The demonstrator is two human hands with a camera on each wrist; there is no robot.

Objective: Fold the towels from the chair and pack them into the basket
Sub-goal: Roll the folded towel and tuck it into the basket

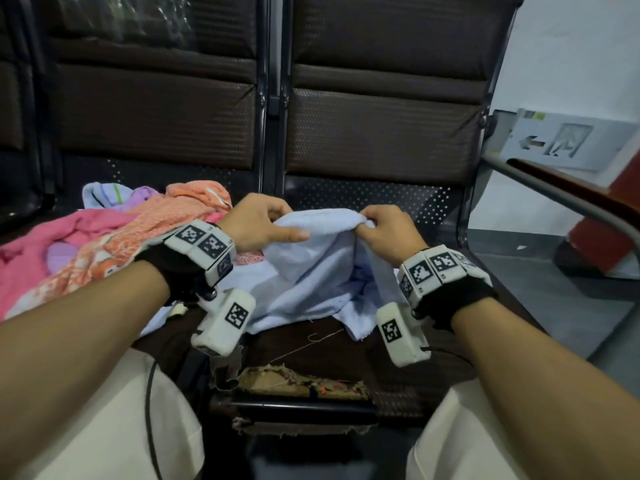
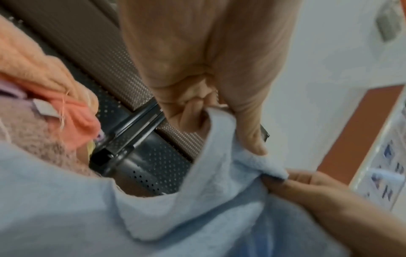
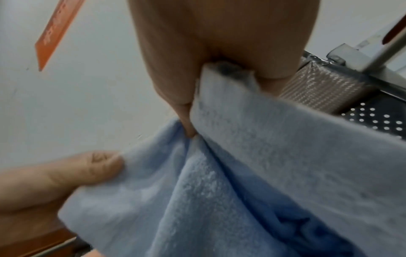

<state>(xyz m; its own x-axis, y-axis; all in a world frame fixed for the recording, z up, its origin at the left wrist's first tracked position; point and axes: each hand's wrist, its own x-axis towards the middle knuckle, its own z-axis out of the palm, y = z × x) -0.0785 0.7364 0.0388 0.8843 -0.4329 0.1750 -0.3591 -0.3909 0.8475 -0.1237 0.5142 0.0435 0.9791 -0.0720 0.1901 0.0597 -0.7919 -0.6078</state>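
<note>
head view: brown chair (image 1: 377,133) at 12 o'clock, pile of towels (image 1: 104,244) on the seat at 9. we've got the light blue towel (image 1: 311,271) lifted mid-frame, left hand (image 1: 259,220) and right hand (image 1: 388,230) both pinching its top edge.

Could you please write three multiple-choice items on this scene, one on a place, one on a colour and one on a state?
1. Where does the heap of pink and orange terry towels lie?
A. on the chair seat, left of the held towel
B. on the floor
C. over the chair's backrest

2. What colour is the held terry towel?
A. green
B. light blue
C. red

3. How is that towel held?
A. by the left hand alone
B. by neither hand
C. pinched by both hands along its upper edge

Answers: 1 A, the heap rests on the perforated seat; 2 B, pale blue in every view; 3 C, the left hand and the right hand both grip its edge.
</note>
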